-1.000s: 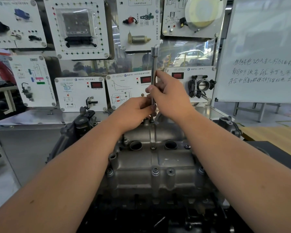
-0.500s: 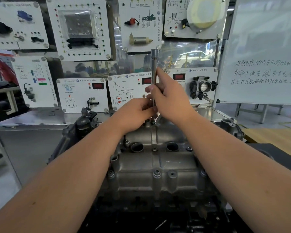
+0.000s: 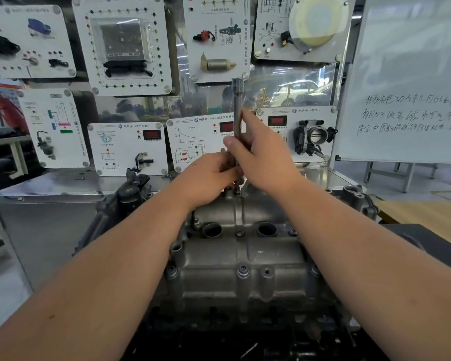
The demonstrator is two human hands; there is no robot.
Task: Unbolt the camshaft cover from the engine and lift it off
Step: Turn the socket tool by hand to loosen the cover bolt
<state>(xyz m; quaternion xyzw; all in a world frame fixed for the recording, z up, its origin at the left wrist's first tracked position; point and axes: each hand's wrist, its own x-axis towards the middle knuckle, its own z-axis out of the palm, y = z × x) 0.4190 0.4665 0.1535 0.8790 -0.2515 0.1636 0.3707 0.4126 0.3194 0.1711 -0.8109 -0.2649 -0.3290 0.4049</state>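
Observation:
The grey cast camshaft cover lies on top of the engine in front of me, with two round holes and several bolts along its edges. A long steel socket extension stands upright on a bolt at the cover's far edge. My right hand pinches the shaft between thumb and fingers about halfway up. My left hand grips the shaft's lower end just above the bolt. The bolt head itself is hidden by my fingers.
A wall of white training panels with sensors and displays rises behind the engine. A whiteboard with handwriting stands at the right. A metal bench top runs behind the engine, and a wooden table surface lies at the right.
Both hands stay on the upright extension at the same bolt. My right thumb and fingers have shifted slightly around the shaft; the view has barely moved.

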